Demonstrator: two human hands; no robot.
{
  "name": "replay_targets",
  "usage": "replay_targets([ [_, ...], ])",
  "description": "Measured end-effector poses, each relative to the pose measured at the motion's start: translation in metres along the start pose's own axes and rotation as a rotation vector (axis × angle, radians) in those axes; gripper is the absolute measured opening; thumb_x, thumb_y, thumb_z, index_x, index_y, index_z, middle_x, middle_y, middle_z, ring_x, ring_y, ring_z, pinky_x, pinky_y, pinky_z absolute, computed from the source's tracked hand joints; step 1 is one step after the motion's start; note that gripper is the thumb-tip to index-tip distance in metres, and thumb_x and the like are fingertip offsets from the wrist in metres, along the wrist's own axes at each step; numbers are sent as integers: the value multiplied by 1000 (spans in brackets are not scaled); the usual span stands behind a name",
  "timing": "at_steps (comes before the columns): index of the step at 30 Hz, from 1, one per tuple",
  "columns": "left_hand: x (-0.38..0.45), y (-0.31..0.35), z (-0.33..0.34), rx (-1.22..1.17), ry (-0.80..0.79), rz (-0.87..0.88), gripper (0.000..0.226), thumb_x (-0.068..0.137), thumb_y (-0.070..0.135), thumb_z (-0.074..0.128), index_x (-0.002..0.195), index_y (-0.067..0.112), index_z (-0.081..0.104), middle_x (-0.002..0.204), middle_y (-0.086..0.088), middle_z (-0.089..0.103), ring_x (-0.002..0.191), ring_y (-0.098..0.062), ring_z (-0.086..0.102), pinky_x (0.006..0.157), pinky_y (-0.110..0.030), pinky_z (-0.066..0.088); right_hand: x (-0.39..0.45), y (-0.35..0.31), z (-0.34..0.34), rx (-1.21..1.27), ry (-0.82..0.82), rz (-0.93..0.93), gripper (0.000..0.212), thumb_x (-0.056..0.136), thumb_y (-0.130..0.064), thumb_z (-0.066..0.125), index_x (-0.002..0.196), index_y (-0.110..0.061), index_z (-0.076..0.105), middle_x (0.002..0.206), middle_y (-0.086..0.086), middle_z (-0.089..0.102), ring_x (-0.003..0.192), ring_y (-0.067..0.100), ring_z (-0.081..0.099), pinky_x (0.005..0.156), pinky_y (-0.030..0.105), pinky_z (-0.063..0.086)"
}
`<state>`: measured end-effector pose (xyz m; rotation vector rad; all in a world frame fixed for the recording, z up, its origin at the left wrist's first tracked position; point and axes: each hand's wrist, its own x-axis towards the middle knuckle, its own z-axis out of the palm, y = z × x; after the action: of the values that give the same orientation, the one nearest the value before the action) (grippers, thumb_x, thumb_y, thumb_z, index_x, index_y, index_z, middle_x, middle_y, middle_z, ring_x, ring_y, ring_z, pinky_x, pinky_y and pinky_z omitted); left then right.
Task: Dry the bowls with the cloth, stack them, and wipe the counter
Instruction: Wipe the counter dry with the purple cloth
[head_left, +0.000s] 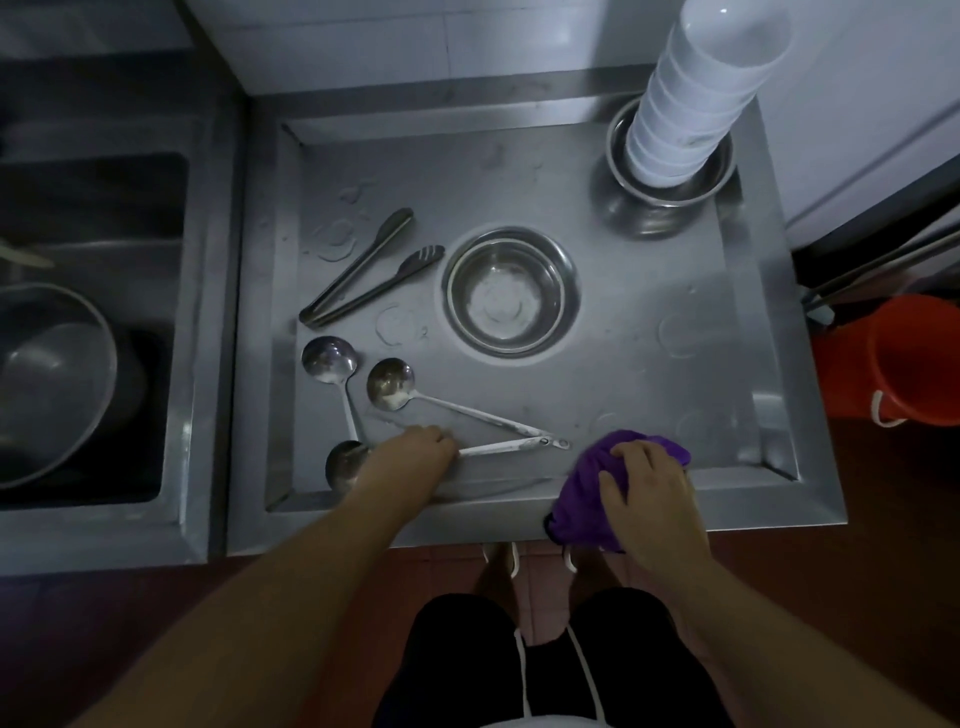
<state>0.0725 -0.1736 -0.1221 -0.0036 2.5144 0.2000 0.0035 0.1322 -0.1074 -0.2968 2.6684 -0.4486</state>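
A: What is nearest the camera?

B: Two bare forearms reach up from the bottom edge. The right hand (649, 499) lies at about 5 o'clock on the steel counter (675, 364), fingers curled over a bunched purple cloth (587, 514) that it presses on the counter's front rim. The left hand (415, 449) is at 7 o'clock, fingers bent down onto a ladle handle (511, 446); whether they close round it I cannot tell.

A: What surrounds the left hand?

B: Three ladles. One bowl-end (343, 465) sits partly hidden behind the left wrist. A second (330, 358) lies at 9 o'clock, and a third (390, 383) just right of it, its long handle running toward the cloth. The handles cross the front strip of the counter between the two hands.

A: And further back?

B: At the centre stands a steel bowl (508, 293), upright, wet inside. At 10 o'clock lie tongs (371, 267). Water rings dot the surface.

A: The far edge?

B: At 1 o'clock a tall stack of white bowls (701, 93) sits inside nested steel bowls (670, 192). Off to the left is a sink (93, 322) holding a large basin (52, 384); at 3 o'clock, off the counter, an orange bucket (914, 358).
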Motion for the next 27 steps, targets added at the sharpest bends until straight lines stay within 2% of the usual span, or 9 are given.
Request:
replay_targets([
  [3, 2, -1, 0, -7, 17, -8, 37, 93, 2, 58, 128, 15, 59, 123, -9, 58, 113, -29, 57, 86, -42, 51, -3, -3, 5, -97, -44, -42, 51, 94, -49, 64, 136, -20, 59, 142, 9, 57, 129, 33, 54, 107, 54, 46],
  [6, 5, -4, -1, 30, 43, -26, 40, 91, 4, 62, 128, 18, 58, 122, -7, 59, 112, -28, 59, 81, -38, 49, -6, -4, 13, -224, -155, -55, 74, 90, -72, 53, 153, -32, 47, 164, 6, 40, 151, 33, 36, 121, 56, 30],
  [8, 9, -9, 0, 48, 31, -35, 42, 91, 5, 64, 131, 19, 58, 125, -6, 59, 115, -26, 59, 85, -38, 50, -6, -4, 18, -248, -206, -54, 83, 87, -79, 46, 158, -36, 39, 170, 3, 31, 156, 32, 28, 125, 57, 23],
  [11, 12, -16, 0, 44, 2, -42, 48, 90, 5, 67, 134, 21, 58, 131, -5, 59, 121, -26, 58, 92, -39, 52, -5, 0, 24, -229, -210, -57, 84, 88, -76, 48, 160, -34, 39, 172, 3, 28, 157, 33, 26, 126, 56, 23],
  [14, 13, -17, 2, 35, -10, -53, 48, 87, 4, 70, 130, 22, 60, 131, -4, 60, 119, -26, 58, 90, -38, 53, -6, 12, 24, -218, -201, -102, 74, 96, -67, 52, 160, -28, 43, 173, 4, 28, 158, 33, 28, 127, 54, 26],
  [17, 15, -14, 4, 41, -8, -66, 45, 88, 2, 66, 128, 21, 59, 129, -5, 60, 116, -25, 59, 88, -36, 52, 1, 30, 20, -215, -177, -119, 67, 104, -59, 45, 161, -25, 42, 174, 5, 26, 159, 31, 26, 128, 50, 25],
  [19, 14, -11, 4, 53, 17, -70, 38, 91, 5, 63, 126, 20, 60, 129, -5, 60, 115, -25, 59, 88, -36, 51, 19, 44, 16, -191, -130, -58, 64, 107, -52, 44, 162, -21, 40, 174, 7, 24, 159, 34, 25, 129, 51, 24],
  [23, 9, -5, 0, 47, 96, -90, 33, 92, 13, 66, 124, 21, 64, 125, -2, 64, 113, -23, 61, 88, -35, 53, 73, 55, 7, -86, -82, 121, 64, 111, -46, 36, 168, -22, 20, 178, 4, 8, 162, 37, 8, 130, 56, 15],
  [27, -3, 12, -8, -2, 176, -107, 23, 86, 12, 72, 109, 15, 71, 100, -5, 69, 86, -29, 67, 68, -40, 54, 115, 30, 13, -70, -47, 40, 65, 112, -48, 29, 169, -22, 13, 178, 0, 2, 163, 34, 0, 132, 51, 1],
])
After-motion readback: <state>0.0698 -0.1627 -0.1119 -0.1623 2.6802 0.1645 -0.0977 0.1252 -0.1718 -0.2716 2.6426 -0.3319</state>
